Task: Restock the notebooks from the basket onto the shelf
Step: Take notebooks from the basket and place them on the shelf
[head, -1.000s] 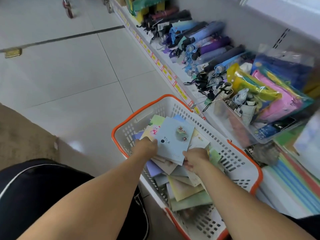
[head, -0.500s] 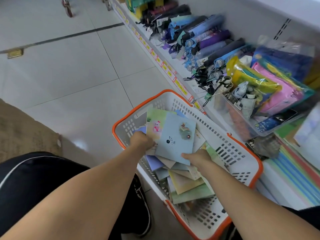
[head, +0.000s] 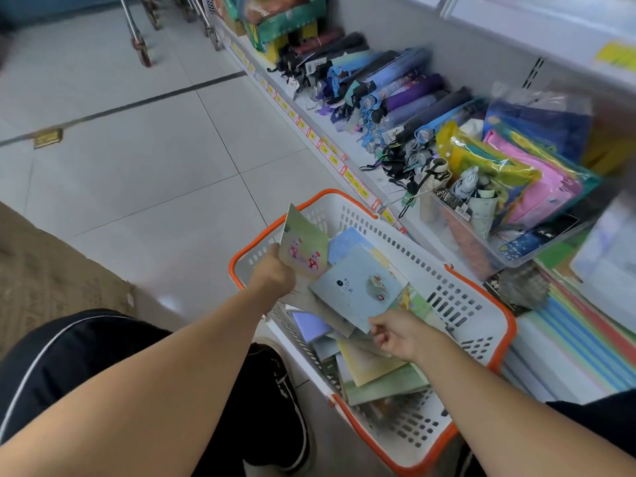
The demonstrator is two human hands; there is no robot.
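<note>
A white basket with an orange rim (head: 478, 304) stands on the floor beside the low shelf (head: 347, 146). Several thin notebooks lie loose inside it. My left hand (head: 273, 275) grips a small stack of notebooks, lifted above the basket; a green one with pink figures (head: 303, 247) tilts upright, and a pale blue one (head: 358, 287) fans out to the right. My right hand (head: 399, 333) pinches the lower corner of the pale blue notebook. A yellow and a green notebook (head: 375, 371) lie under my right wrist.
Folded umbrellas (head: 395, 94) fill the low shelf. A clear bin of packaged items (head: 499, 187) sits right of them, and coloured paper stacks (head: 585, 342) lie at the far right. Cart wheels (head: 141, 53) stand on the tiled floor. My dark-clad knee and shoe (head: 282, 397) are left of the basket.
My left hand has lifted the stack up out of the basket and the green notebook has tilted upright. My right hand has slid to the blue notebook's lower corner.
</note>
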